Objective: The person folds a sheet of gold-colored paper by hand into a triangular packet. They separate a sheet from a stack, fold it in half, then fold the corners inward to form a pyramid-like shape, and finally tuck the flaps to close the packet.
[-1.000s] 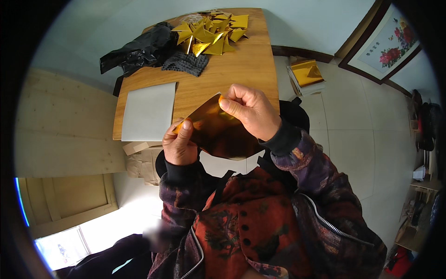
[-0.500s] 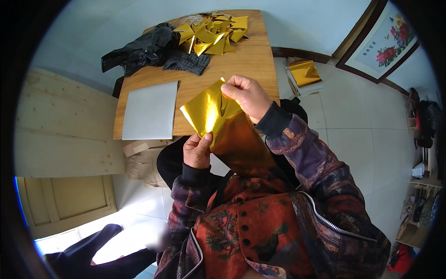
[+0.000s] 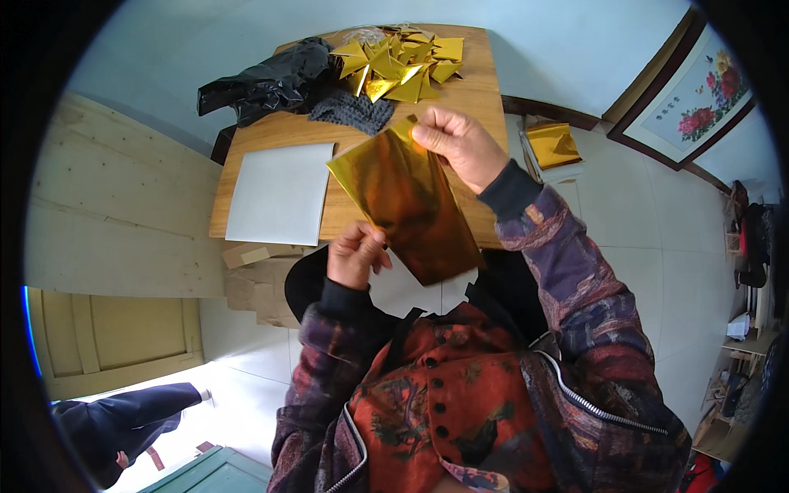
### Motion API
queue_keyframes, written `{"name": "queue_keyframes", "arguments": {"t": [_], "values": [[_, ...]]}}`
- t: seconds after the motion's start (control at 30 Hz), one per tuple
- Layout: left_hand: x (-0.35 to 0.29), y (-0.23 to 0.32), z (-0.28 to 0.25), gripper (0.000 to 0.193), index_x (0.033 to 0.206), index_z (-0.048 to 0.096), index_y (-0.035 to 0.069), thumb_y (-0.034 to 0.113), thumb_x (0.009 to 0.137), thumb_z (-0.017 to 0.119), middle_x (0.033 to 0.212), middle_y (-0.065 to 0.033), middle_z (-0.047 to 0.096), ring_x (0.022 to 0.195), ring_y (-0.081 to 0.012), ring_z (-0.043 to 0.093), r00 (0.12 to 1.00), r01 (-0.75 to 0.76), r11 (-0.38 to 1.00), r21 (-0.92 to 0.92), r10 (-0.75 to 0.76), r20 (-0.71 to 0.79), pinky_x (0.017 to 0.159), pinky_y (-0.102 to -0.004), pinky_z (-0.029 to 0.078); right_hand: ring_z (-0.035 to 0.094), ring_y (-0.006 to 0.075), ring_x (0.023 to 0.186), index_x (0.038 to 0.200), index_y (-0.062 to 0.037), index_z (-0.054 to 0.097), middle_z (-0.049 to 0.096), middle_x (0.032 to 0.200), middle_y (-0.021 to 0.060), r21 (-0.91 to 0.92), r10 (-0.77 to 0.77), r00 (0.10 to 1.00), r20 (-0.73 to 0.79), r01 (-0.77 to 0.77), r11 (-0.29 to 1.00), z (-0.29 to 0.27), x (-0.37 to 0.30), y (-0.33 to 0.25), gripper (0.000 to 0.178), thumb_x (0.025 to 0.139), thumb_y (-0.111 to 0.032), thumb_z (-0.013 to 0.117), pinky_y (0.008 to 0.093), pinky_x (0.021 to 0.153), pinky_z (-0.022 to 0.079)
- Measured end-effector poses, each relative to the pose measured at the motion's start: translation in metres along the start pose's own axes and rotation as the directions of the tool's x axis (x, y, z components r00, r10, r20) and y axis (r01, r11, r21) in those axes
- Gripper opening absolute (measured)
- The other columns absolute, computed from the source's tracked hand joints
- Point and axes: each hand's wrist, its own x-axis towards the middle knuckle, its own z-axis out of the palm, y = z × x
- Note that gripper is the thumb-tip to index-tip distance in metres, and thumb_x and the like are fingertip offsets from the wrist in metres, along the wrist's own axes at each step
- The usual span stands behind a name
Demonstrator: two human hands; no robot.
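one glossy gold sheet (image 3: pixel 411 193) tilts between a person's left hand (image 3: pixel 355 256) and right hand (image 3: pixel 467 149), its upper part over the near edge of a wooden worktop (image 3: pixel 275 135) and its lower end hanging above the gap between the knees. the right hand pinches the top right corner between thumb and curled fingers; the left hand pinches the left edge farther down, thumb against finger, the rest loosely bent. the two grips, set apart, probably keep the thin sheet from drooping or swinging. a flat grey sheet (image 3: pixel 279 193) lies at the worktop's near left, perhaps put there to be within easy reach. pointed gold pieces (image 3: pixel 399 66) are heaped at the far end, likely out of the way of the elbows, beside a crumpled black plastic bag (image 3: pixel 275 82) and a dark knitted cloth (image 3: pixel 353 111). on the floor to the right, a stack topped with gold (image 3: pixel 555 146) rests near the wall, seemingly to spare space on the worktop.
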Motion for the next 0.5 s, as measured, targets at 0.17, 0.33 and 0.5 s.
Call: {"name": "queue_keyframes", "arguments": {"t": [0.17, 0.33, 0.5], "values": [[0.047, 0.045, 0.001, 0.005, 0.095, 0.058, 0.003, -0.001, 0.093, 0.061, 0.094, -0.0095, 0.069, 0.085, -0.0152, 0.067, 0.849, -0.519, 0.835, 0.183, 0.528, 0.0, 0.07, -0.0237, 0.05, 0.053, 0.0067, 0.084, 0.086, -0.0066, 0.054, 0.063, 0.093, -0.0003, -0.114, -0.084, 0.974, 0.209, 0.11, 0.987, -0.027, 0.018, -0.04, 0.014, 0.097, -0.013, 0.06, 0.0236, 0.077, 0.044], [0.064, 0.043, 0.005, 0.021, 0.094, 0.058, 0.002, -0.016, 0.082, 0.058, 0.103, -0.0116, 0.067, 0.09, -0.0193, 0.066, 0.683, -0.616, 0.498, 0.611, 0.723, 0.1, 0.083, -0.0298, 0.052, 0.06, 0.014, 0.101, 0.085, -0.0011, 0.054, 0.067, 0.116, 0.0088, -0.202, -0.078, 0.88, 0.468, 0.193, 0.96, -0.062, 0.009, -0.037, 0.01, 0.093, -0.002, 0.059, 0.0288, 0.089, 0.048], [0.063, -0.01, 0.005, 0.025, 0.091, 0.059, 0.002, -0.018, 0.077, 0.059, 0.102, -0.0129, 0.067, 0.09, -0.0252, 0.067, 0.764, -0.523, 0.372, 0.767, 0.604, 0.228, 0.083, -0.032, 0.054, 0.051, 0.0288, 0.119, 0.082, -0.0056, 0.065, 0.062, 0.123, 0.0072, -0.646, 0.096, 0.851, 0.516, 0.313, 0.696, -0.083, -0.024, 0.015, 0.004, 0.079, -0.003, 0.064, 0.0397, 0.099, 0.043]]}}
